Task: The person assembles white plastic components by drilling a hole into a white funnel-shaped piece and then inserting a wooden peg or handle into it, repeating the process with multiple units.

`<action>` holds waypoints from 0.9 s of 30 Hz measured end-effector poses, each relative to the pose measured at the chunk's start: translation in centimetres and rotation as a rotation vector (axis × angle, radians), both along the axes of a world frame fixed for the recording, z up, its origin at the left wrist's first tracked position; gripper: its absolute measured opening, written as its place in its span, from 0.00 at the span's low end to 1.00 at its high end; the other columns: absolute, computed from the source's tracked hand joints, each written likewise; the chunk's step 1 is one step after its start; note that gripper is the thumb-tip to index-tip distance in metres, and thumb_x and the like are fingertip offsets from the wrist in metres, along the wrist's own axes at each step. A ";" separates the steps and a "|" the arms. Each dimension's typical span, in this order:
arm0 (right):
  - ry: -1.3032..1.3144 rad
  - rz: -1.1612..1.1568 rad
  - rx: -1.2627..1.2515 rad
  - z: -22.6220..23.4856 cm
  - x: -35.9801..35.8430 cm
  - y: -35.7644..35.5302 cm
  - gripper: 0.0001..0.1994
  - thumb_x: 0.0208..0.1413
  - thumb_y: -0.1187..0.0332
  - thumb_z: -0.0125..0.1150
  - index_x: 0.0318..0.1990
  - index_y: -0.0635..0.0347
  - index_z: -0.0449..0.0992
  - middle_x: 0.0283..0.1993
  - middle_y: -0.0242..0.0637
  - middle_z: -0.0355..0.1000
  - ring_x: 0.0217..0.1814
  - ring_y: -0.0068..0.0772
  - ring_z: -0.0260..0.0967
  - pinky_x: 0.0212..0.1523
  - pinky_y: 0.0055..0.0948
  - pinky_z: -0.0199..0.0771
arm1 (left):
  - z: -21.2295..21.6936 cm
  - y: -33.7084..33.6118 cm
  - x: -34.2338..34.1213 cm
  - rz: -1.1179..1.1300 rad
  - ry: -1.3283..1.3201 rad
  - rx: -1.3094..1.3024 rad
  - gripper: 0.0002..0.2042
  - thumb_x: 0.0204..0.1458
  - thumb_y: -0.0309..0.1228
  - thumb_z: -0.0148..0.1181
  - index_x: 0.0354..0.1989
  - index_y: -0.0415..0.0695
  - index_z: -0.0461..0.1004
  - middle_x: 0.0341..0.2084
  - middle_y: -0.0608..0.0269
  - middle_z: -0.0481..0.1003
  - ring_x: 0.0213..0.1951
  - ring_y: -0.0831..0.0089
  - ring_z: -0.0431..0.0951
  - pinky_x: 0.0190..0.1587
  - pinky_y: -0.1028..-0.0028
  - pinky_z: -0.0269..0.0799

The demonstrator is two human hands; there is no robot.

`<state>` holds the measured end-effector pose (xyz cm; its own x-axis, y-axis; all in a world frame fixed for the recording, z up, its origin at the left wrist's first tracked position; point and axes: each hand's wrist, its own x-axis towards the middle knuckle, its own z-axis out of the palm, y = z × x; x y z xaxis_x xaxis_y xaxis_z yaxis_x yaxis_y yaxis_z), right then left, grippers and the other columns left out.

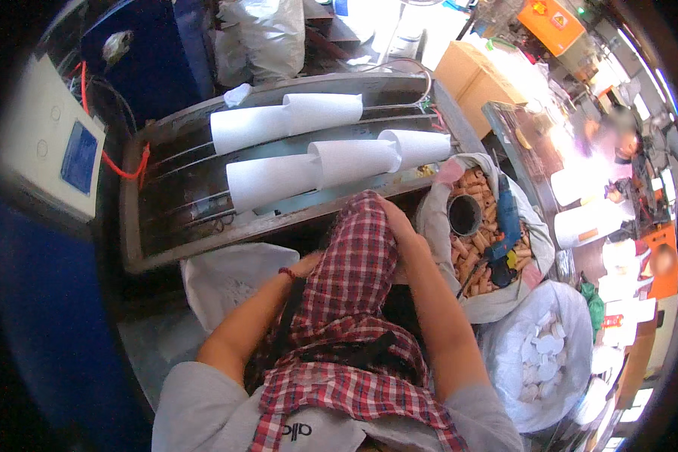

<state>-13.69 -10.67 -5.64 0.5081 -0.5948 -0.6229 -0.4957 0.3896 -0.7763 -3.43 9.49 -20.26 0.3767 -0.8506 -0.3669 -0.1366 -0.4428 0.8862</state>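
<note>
My right hand lies against the right side of my raised knee, which is covered by a red plaid apron. Its fingertips are hidden beyond the knee. On the other side, my left hand, with a red band at the wrist, reaches behind the apron, and its fingers do not show. Beyond the knee, white tapered sleeves lie in two rows on thin metal rods: a far row of two and a near row of three. A grey-framed trough holds the rods.
At right, a cloth sack of short tan tubes carries a blue power drill and a dark round tube. Nearer stands a sack of white discs. A control box is at left; a person sits far right.
</note>
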 end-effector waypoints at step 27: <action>-0.393 -0.103 -0.063 -2.7 -6.8 8.8 0.23 0.59 0.70 0.45 0.63 0.62 0.56 0.64 0.39 0.57 0.64 0.34 0.55 0.65 0.32 0.52 | -10.8 41.5 3.2 0.829 -0.483 1.081 0.34 0.48 0.39 0.61 0.63 0.43 0.55 0.57 0.50 0.64 0.56 0.57 0.66 0.58 0.58 0.60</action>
<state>-20.53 -1.85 -8.38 0.6359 -0.6859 -0.3536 -0.1170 0.3672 -0.9227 -0.18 51.03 -31.09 0.8853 0.2761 -0.3741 0.3034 -0.9527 0.0149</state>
